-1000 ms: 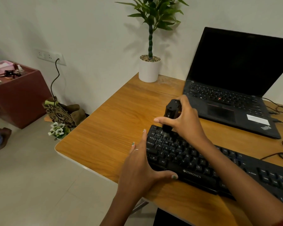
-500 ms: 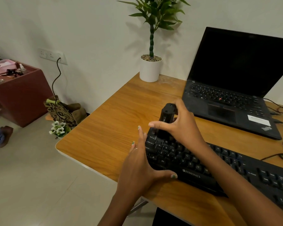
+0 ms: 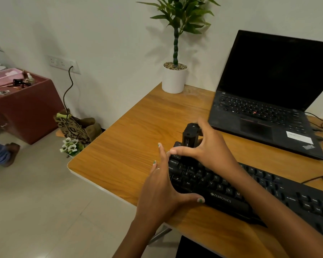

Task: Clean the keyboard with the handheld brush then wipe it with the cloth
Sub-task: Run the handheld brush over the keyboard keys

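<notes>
The right hand (image 3: pixel 211 148) is gripping the brush (image 3: pixel 189 135) upright on the keyboard's (image 3: pixel 231 194) far-left corner while the left hand (image 3: pixel 162 194), fingers straight, is bracing its left end.

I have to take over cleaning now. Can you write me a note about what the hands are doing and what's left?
Right hand: grips the black brush, standing upright on the far left corner of the keyboard.
Left hand: fingers straight along the keyboard's left end, thumb on its front edge, steadying it.
Keyboard lies on the wooden desk, in front of the laptop.
Done: brushing is under way at the left end.
Left: brush the remaining keys, then wipe. No cloth is in view.
</notes>
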Available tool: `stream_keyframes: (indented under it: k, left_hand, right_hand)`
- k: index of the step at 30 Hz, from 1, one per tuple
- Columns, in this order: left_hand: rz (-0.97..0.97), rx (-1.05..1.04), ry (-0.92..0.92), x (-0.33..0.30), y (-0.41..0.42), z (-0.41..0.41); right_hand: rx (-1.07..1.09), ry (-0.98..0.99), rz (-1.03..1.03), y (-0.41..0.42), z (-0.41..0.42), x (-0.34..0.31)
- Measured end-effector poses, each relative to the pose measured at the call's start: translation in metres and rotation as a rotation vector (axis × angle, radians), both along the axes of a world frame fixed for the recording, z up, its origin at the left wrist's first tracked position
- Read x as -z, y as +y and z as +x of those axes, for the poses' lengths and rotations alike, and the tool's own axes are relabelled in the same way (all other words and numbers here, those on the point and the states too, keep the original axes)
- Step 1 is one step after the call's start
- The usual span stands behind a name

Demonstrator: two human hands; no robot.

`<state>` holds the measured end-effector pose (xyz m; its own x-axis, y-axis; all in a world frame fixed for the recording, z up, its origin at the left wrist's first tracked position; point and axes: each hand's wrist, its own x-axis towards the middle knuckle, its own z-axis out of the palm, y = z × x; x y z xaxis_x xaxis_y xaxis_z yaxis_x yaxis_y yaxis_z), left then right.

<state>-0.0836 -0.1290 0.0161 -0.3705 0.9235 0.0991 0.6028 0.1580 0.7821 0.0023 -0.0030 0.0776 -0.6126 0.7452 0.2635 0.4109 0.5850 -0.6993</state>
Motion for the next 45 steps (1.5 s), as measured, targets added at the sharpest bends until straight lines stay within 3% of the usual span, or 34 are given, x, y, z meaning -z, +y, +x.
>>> stream_keyframes:
  k: [4, 8, 13, 17, 21, 26, 30, 33, 38, 42, 45]
  left_hand:
    - [-0.006, -0.01, -0.023, 0.002, 0.0, -0.001]
    - [-0.013, -0.019, -0.023, 0.001, -0.002, -0.001]
    - [-0.002, -0.004, -0.011, 0.003, 0.0, 0.0]
    - [0.0, -0.016, 0.009, 0.001, -0.002, 0.0]
    - [-0.014, -0.004, -0.012, 0.004, -0.001, -0.001]
    - [-0.01, -0.021, 0.013, 0.002, -0.003, 0.0]
    - [-0.008, -0.008, 0.01, 0.003, -0.002, 0.0]
    - [0.008, -0.012, 0.022, 0.003, -0.003, 0.001]
    - [-0.006, 0.01, 0.026, 0.002, -0.001, 0.0]
    - [0.014, -0.012, 0.038, 0.004, -0.002, 0.001]
    - [0.001, 0.006, 0.04, 0.003, -0.002, 0.0]
  right_hand:
    - [0.107, 0.074, 0.112, 0.008, 0.002, 0.001]
    - [-0.021, 0.016, -0.03, -0.003, 0.002, -0.001]
    - [0.075, 0.08, 0.056, 0.001, 0.005, -0.001]
    - [-0.049, 0.026, -0.079, -0.013, 0.006, -0.002]
    - [0.067, 0.074, 0.089, -0.008, 0.008, 0.0]
    - [-0.028, -0.008, -0.017, -0.016, 0.006, -0.001]
    - [0.095, 0.031, 0.131, -0.01, 0.003, 0.002]
    - [0.021, 0.032, -0.017, -0.015, 0.002, 0.001]
    - [0.096, 0.059, 0.095, -0.015, 0.002, 0.003]
    - [0.009, 0.019, -0.043, -0.017, 0.001, -0.002]
    - [0.078, 0.02, 0.079, -0.016, -0.002, 0.0]
